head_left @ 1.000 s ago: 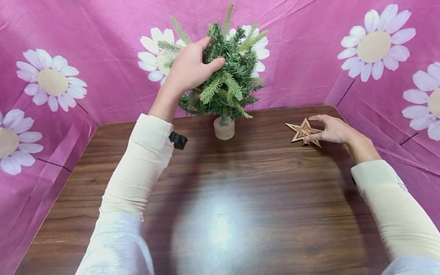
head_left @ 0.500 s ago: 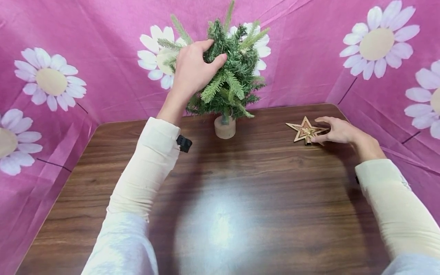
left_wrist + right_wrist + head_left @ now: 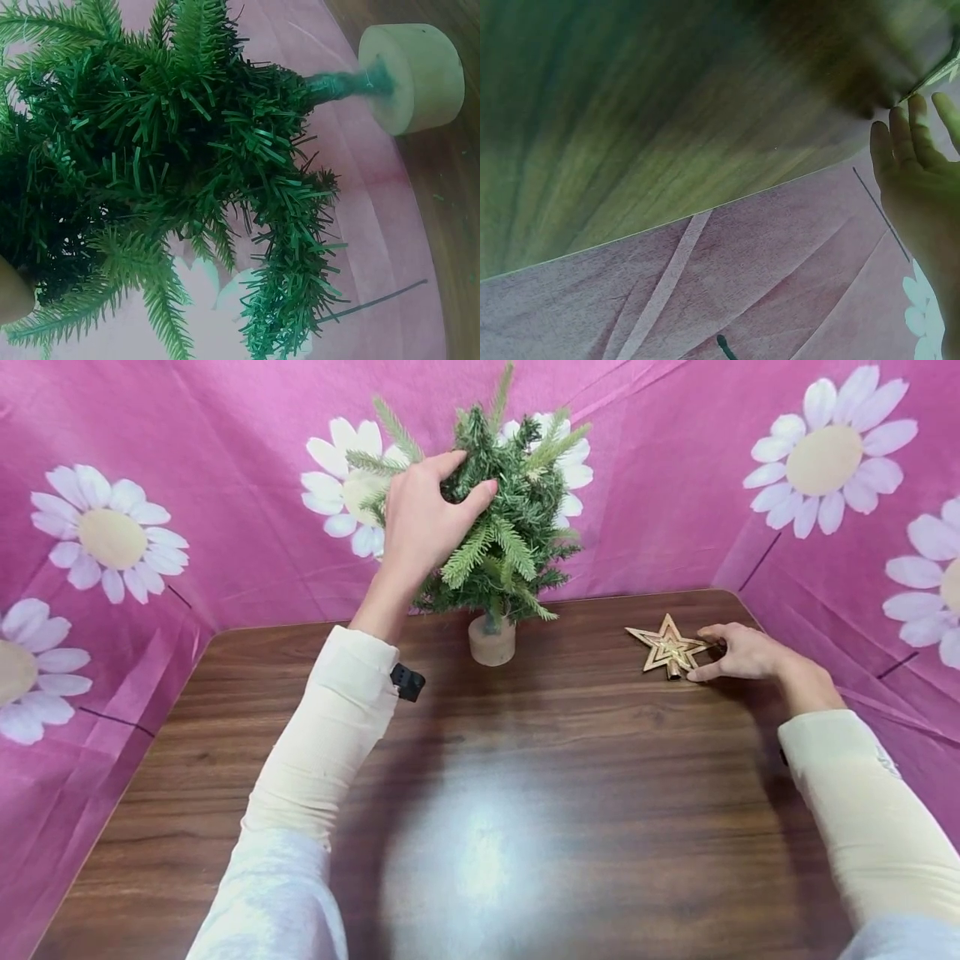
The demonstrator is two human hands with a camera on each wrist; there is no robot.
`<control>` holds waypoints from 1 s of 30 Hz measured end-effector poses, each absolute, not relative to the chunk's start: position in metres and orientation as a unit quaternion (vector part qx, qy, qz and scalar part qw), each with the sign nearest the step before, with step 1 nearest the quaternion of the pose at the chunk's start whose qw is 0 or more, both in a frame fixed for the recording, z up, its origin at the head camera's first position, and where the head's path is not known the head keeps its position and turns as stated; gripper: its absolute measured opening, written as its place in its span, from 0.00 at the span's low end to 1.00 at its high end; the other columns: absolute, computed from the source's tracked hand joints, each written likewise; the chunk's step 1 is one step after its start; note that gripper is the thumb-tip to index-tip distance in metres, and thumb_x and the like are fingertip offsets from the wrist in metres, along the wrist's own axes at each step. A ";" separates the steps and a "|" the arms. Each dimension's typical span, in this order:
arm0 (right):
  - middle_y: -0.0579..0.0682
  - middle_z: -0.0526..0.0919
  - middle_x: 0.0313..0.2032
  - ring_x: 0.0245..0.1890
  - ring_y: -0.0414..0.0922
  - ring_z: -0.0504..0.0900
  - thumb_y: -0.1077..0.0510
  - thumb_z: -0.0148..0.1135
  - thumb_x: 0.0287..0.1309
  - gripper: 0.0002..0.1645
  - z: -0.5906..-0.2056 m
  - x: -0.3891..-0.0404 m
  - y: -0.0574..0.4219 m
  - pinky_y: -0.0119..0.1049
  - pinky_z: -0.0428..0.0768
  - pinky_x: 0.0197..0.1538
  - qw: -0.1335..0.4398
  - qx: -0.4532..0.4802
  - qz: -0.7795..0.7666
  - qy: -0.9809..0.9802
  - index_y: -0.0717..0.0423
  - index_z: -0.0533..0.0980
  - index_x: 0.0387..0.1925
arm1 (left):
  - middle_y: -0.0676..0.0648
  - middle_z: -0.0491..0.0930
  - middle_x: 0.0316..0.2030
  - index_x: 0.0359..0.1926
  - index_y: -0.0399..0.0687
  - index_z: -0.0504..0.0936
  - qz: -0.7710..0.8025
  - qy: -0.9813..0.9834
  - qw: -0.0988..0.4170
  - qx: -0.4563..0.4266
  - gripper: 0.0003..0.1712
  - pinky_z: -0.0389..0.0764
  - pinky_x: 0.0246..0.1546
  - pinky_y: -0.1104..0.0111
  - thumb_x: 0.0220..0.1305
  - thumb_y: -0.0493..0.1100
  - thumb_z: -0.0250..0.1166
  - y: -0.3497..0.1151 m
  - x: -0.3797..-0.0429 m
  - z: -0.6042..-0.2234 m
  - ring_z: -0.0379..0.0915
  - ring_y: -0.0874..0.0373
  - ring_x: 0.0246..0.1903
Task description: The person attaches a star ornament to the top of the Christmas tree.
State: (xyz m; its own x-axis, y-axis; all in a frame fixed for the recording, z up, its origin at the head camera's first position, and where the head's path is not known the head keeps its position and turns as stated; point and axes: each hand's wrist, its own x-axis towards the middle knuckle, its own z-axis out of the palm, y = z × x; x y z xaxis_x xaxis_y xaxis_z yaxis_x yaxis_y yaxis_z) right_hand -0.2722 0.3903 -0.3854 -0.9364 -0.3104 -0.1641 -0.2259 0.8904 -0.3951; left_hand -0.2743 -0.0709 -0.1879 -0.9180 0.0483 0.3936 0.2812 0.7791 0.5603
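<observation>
Shiny gold cut-out five-pointed star [image 3: 666, 652], short tube on its lower edge, sits at the right side of the brown wood-grain table [image 3: 570, 727]. What's changed in the last second is mostly here: the person's right hand [image 3: 742, 652] is now out at the star's right-hand points instead of reaching over its middle, and the star shows more fully. Thumb and index stand partway apart in a loose C with a gap between them, fingertips right at the star's edge; I can't make out any firm grip. Looks to me like a small shift, with the star not lifted.

Further back, the green artificial pine tree [image 3: 528, 518] stands upright on a pale round wooden base [image 3: 492, 643], well apart from the star. The left hand [image 3: 423, 510] is curled round its upper branches in a wide C, some fingers buried in the needles, so I'd say it's steadying the tree. Barely any change there.

Behind that, pink fabric backdrop [image 3: 255, 527] with big white daisies [image 3: 823, 458]. No brand, label or writing I can read anywhere.
</observation>
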 end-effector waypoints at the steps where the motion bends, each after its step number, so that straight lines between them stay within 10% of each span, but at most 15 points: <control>1: 0.77 0.75 0.56 0.58 0.71 0.72 0.47 0.79 0.46 0.53 -0.385 -0.272 0.390 0.65 0.68 0.61 0.109 -0.135 -0.183 0.968 0.77 0.66 0.64 | 0.58 0.70 0.69 0.70 0.59 0.73 -0.328 -0.922 0.184 -0.089 0.35 0.54 0.69 0.77 0.67 0.66 0.63 -0.070 -0.274 -0.188 0.60 0.68 0.70; 15: 0.73 0.79 0.44 0.47 0.69 0.77 0.45 0.79 0.43 0.45 -0.386 -0.276 0.388 0.62 0.74 0.51 0.115 -0.093 -0.155 0.977 0.71 0.69 0.52 | 0.58 0.76 0.65 0.67 0.61 0.78 -0.348 -0.909 0.213 -0.080 0.32 0.63 0.62 0.75 0.66 0.66 0.62 -0.069 -0.273 -0.196 0.76 0.60 0.48; 30: 0.75 0.79 0.51 0.55 0.70 0.75 0.43 0.76 0.51 0.47 -0.386 -0.275 0.388 0.66 0.70 0.59 0.107 -0.075 -0.195 0.972 0.75 0.72 0.59 | 0.58 0.80 0.60 0.66 0.62 0.79 -0.327 -0.911 0.238 -0.082 0.29 0.68 0.54 0.72 0.68 0.62 0.62 -0.068 -0.268 -0.200 0.61 0.61 0.23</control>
State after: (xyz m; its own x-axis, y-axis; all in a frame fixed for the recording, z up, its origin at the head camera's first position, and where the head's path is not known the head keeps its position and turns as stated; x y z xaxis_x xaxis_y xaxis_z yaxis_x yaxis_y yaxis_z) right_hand -0.2753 0.3881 -0.3859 -0.9657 -0.1880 -0.1790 -0.1046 0.9128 -0.3947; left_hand -0.2685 -0.0682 -0.2004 -0.8729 -0.0065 0.4879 0.3052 0.7729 0.5562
